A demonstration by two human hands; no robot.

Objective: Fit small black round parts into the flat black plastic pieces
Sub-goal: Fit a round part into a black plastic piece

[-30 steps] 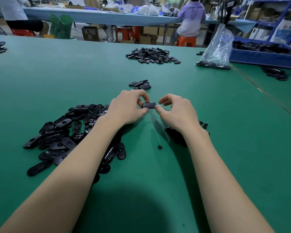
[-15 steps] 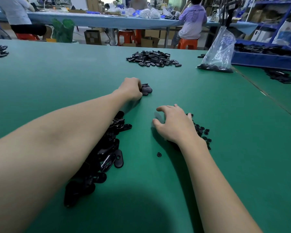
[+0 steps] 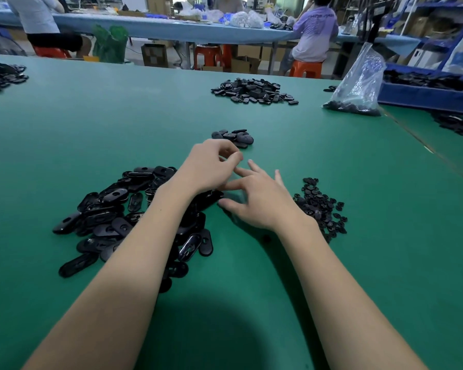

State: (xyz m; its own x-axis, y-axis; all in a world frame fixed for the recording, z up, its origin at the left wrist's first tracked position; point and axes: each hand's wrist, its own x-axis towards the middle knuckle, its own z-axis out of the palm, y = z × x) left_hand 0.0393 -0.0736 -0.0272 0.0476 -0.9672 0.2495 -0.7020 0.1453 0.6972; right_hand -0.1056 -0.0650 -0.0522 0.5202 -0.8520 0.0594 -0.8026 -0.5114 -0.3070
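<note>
A big heap of flat black plastic pieces lies on the green table, partly under my left forearm. To the right sits a heap of small black round parts, and one stray round part lies beside my right wrist. A small cluster of fitted pieces rests just beyond my hands. My left hand hovers near that cluster, fingers loosely curled, holding nothing I can see. My right hand is spread and motion-blurred, low over the table between the two heaps, holding nothing.
A larger pile of black pieces lies farther back. A clear plastic bag of parts and a blue tray stand at the back right. More pieces lie far left. People sit at the bench behind.
Both hands held one piece together, then my left hand reached to the small cluster and left it there. It has pulled back, and my right hand has spread and shifted left.
</note>
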